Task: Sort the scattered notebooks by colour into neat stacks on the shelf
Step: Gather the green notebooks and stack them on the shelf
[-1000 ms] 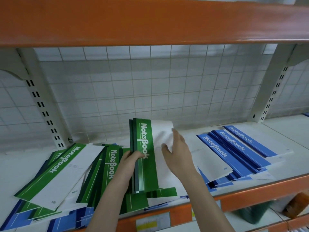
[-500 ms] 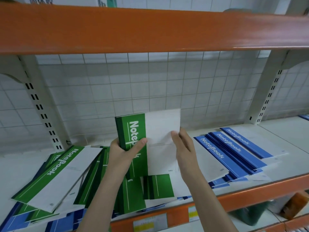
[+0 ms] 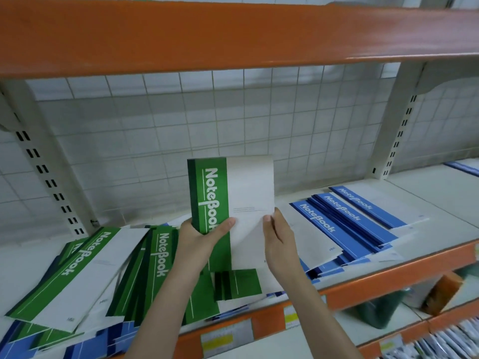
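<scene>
Head view: at centre frame, both hands hold a bundle of green notebooks (image 3: 230, 203) upright, the front cover reading "NoteBook" in white down its green band. The left hand (image 3: 198, 238) wraps the spine edge, thumb across the cover; the right hand (image 3: 278, 238) pinches the white right edge. In the lower left lies a loose heap of green notebooks (image 3: 85, 268), "NoteBook" legible on two, with blue covers showing beneath it. At right centre sits a fanned pile of blue notebooks (image 3: 347, 221), same lettering. The shelf (image 3: 445, 203) is bare at far right and along its back. Its orange front edge (image 3: 388, 275) carries yellow price tags (image 3: 291, 317), too blurred to read.
</scene>
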`<state>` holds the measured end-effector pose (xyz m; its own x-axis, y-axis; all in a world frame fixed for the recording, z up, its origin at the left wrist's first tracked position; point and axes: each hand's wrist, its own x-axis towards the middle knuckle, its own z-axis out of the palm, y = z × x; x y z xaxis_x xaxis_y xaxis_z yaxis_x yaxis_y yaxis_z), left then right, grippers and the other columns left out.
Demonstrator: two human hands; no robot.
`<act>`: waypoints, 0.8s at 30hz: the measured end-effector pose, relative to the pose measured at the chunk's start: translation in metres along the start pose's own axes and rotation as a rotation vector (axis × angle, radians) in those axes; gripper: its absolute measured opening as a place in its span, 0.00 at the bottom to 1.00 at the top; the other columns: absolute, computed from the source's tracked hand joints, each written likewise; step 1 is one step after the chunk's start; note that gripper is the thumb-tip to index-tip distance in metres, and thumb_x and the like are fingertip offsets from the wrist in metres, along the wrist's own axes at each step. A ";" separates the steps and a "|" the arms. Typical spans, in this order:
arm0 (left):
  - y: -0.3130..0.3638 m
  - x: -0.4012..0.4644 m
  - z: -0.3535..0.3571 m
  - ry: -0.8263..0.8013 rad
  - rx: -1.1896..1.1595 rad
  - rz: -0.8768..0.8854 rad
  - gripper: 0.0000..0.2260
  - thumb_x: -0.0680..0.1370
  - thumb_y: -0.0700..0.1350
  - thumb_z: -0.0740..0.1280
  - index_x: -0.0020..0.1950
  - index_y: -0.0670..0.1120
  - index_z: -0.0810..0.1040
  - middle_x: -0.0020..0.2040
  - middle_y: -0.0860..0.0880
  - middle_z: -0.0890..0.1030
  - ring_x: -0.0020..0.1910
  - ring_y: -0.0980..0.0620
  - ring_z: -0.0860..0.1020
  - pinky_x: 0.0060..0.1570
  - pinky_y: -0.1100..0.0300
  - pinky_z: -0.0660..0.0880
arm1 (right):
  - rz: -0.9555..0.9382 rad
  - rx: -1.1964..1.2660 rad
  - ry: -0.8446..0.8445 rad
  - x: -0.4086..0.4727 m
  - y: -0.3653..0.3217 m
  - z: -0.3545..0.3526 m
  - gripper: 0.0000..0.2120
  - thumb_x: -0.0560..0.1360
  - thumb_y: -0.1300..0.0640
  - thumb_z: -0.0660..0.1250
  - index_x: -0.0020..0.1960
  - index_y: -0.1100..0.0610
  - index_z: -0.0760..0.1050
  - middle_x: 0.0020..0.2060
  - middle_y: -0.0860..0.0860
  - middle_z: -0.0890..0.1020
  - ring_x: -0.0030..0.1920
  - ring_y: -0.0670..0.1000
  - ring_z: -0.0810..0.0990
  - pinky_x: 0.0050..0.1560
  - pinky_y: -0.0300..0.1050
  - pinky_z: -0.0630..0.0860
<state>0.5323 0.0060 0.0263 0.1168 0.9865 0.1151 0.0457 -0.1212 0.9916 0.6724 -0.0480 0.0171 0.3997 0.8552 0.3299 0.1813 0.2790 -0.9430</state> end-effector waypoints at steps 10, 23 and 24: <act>0.010 -0.002 0.078 -0.228 0.039 -0.051 0.07 0.77 0.59 0.63 0.50 0.58 0.76 0.45 0.59 0.83 0.43 0.59 0.81 0.35 0.63 0.74 | 0.323 -0.216 0.229 -0.001 -0.003 -0.087 0.14 0.82 0.57 0.51 0.39 0.57 0.64 0.35 0.52 0.70 0.35 0.48 0.68 0.30 0.38 0.65; 0.011 -0.046 0.304 -0.684 0.086 -0.168 0.11 0.80 0.55 0.61 0.57 0.50 0.75 0.50 0.50 0.81 0.45 0.52 0.81 0.38 0.58 0.77 | 0.500 -0.324 0.665 -0.037 0.010 -0.293 0.13 0.80 0.60 0.54 0.36 0.55 0.60 0.36 0.52 0.66 0.41 0.51 0.66 0.33 0.42 0.59; 0.011 -0.055 0.325 -0.716 0.081 -0.172 0.10 0.80 0.54 0.61 0.56 0.51 0.74 0.48 0.51 0.81 0.43 0.54 0.81 0.36 0.60 0.77 | 0.515 -0.351 0.698 -0.042 0.010 -0.313 0.14 0.79 0.60 0.54 0.35 0.55 0.59 0.35 0.51 0.66 0.40 0.51 0.66 0.33 0.42 0.59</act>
<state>0.8487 -0.0854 0.0121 0.7189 0.6817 -0.1362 0.1917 -0.0061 0.9814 0.9386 -0.2180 0.0079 0.9347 0.3491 -0.0664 0.0468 -0.3064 -0.9508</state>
